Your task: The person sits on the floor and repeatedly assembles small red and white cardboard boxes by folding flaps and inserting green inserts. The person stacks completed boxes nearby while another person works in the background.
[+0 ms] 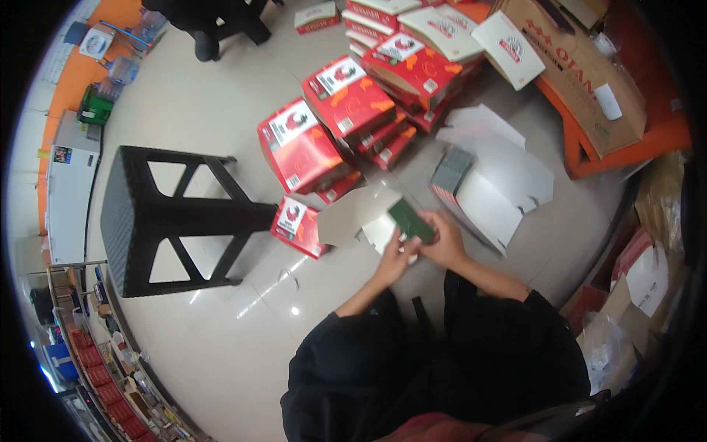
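My left hand (pixel 395 259) and my right hand (pixel 444 239) are together over the floor, both gripping a small dark green flat piece (pixel 411 220). Just beyond them lies an unfolded red and white carton (pixel 346 217), its white inside up and its red end to the left. My black sleeves come in from the lower edge.
Stacks of red and white boxes (pixel 346 103) stand ahead. Flat white carton blanks (pixel 501 180) lie to the right beside an orange pallet with a brown cardboard box (pixel 589 66). A black plastic stool (pixel 158 221) lies tipped at left. Another person's legs (pixel 213 22) stand at top.
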### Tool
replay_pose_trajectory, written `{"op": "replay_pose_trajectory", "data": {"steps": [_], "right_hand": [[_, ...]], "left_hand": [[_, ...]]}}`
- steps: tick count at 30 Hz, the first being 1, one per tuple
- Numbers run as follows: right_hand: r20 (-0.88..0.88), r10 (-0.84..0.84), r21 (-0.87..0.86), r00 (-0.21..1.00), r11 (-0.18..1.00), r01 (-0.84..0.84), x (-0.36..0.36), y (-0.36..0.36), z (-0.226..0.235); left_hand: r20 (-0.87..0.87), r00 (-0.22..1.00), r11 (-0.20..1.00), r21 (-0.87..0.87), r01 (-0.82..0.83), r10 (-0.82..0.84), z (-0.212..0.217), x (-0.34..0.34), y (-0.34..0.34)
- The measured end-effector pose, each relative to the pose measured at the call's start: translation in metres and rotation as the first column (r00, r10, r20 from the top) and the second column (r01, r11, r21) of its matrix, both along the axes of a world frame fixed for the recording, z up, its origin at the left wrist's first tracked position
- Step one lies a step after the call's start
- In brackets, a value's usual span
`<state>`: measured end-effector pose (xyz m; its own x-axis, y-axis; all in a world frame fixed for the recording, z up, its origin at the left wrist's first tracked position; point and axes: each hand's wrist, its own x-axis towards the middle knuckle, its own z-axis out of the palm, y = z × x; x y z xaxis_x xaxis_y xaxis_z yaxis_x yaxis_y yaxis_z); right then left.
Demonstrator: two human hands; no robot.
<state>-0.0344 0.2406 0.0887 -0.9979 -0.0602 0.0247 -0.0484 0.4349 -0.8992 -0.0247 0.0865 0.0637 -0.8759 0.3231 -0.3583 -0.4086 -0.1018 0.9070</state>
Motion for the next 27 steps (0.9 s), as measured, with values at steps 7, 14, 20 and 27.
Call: {"op": "replay_pose_trajectory", "data": {"steps": [7,14,20,27], "right_hand": [[0.108,-0.130,-0.656,0.986,0.736,0.169,-0.017,0.030,-0.007],[0.145,0.349,-0.611,0.926,0.768,-0.193,-0.050,0.046,0.003],[0.009,0.473,0.226,0.881,0.857,-0.463,-0.048,0.050,0.001],[-0.074,-0.059,0.183,0.995,0.980,0.072,-0.028,0.038,-0.021]], "left_hand": [[-0.209,0.910,0.910,-0.295,0.289,-0.357,0.070,-0.046,-0.018],[-0.177,0.700,0.704,0.051,0.709,-0.692,0.069,-0.057,-0.029],[0.005,0.598,0.598,0.016,0.802,-0.802,0.049,-0.061,-0.047],[-0.408,0.710,0.727,-0.654,0.211,-0.574,0.055,-0.029,-0.042]]}}
